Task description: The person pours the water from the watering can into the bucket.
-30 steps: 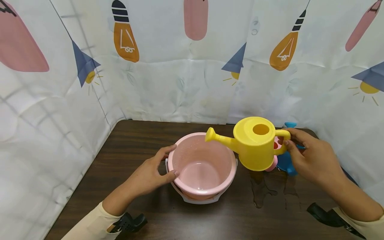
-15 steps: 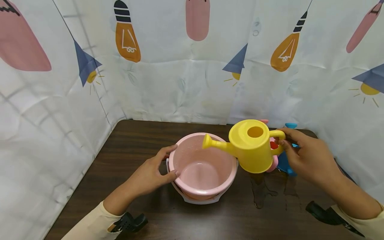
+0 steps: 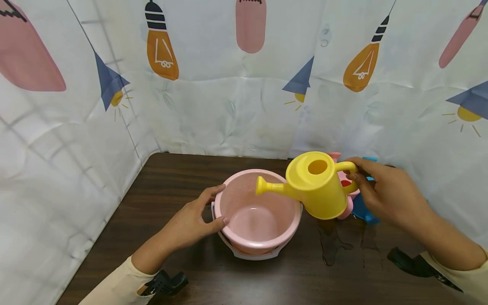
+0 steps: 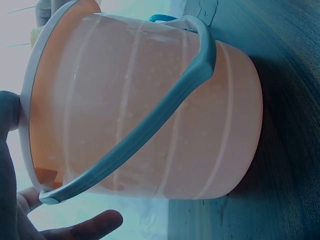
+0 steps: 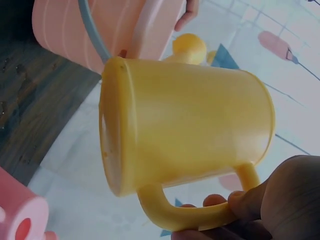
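In the head view, my right hand (image 3: 389, 192) grips the handle of a yellow watering can (image 3: 316, 186). The can is held up and tilted, its spout (image 3: 272, 187) over the opening of a pink bucket (image 3: 253, 224); no stream of water shows. My left hand (image 3: 190, 220) rests on the bucket's left rim with thumb and fingers spread, one finger standing off the wall in the left wrist view. The bucket's grey-white handle (image 4: 145, 130) hangs down its side. From the right wrist view, the can's yellow body (image 5: 195, 120) fills the middle, my fingers curled round its handle.
Behind the can, a pink watering can (image 3: 345, 212) and a blue one (image 3: 364, 212) stand partly hidden. Spilled water (image 3: 331, 245) lies on the dark wooden table (image 3: 183, 178) to the bucket's right. A printed white curtain (image 3: 213, 114) bounds the table's back and left.
My right hand has moved slightly left and tipped the yellow watering can further, so its spout now sits lower over the bucket. My left hand and the bucket stay in place.
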A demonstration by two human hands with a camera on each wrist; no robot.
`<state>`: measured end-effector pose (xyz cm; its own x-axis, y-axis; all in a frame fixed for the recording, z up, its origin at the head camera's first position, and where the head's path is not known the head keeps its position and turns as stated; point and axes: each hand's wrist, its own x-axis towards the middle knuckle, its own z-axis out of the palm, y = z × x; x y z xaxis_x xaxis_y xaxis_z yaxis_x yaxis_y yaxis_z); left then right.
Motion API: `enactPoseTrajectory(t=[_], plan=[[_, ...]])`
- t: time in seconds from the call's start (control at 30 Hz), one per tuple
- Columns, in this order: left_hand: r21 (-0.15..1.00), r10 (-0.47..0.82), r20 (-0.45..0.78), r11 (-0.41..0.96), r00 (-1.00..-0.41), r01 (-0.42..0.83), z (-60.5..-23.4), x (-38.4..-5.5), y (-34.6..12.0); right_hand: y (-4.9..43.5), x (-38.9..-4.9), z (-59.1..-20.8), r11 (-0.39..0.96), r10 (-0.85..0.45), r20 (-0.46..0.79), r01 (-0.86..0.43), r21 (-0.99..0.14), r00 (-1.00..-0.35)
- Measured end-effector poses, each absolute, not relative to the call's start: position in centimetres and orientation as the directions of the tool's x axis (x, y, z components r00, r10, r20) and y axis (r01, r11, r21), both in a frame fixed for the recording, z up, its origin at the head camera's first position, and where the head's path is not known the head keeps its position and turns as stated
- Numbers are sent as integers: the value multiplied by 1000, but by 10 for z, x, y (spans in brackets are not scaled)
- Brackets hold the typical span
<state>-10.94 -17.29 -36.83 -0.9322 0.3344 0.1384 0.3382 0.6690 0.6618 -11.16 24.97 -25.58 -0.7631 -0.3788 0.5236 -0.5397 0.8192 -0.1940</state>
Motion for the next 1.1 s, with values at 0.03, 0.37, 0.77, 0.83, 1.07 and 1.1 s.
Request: enactPoseTrajectory(t=[0.03, 0.37, 0.77, 0.83, 1.07, 1.1], plan=[[661, 334, 137, 670, -932, 337, -368, -109, -173, 249, -112, -255, 817, -384, 528, -545, -187, -758], [666, 333, 117, 672, -936, 323, -368, -109, -173, 244, -116, -249, 795, -429, 563, -591, -136, -707], [664, 330, 117, 675, -937, 321, -369, -109, -174, 240, -119, -240, 754, -498, 526, -644, -129, -689], [664, 331, 122, 674, -936, 325, -370, -109, -174, 239, -120, -238, 749, -508, 528, -652, -118, -680], [656, 327, 129, 680, -936, 328, -369, -109, -174, 236, -120, -235, 762, -506, 517, -639, -106, -690], [655, 325, 127, 682, -937, 325, -369, -109, -174, 236, -120, -235, 764, -505, 515, -636, -106, -693]])
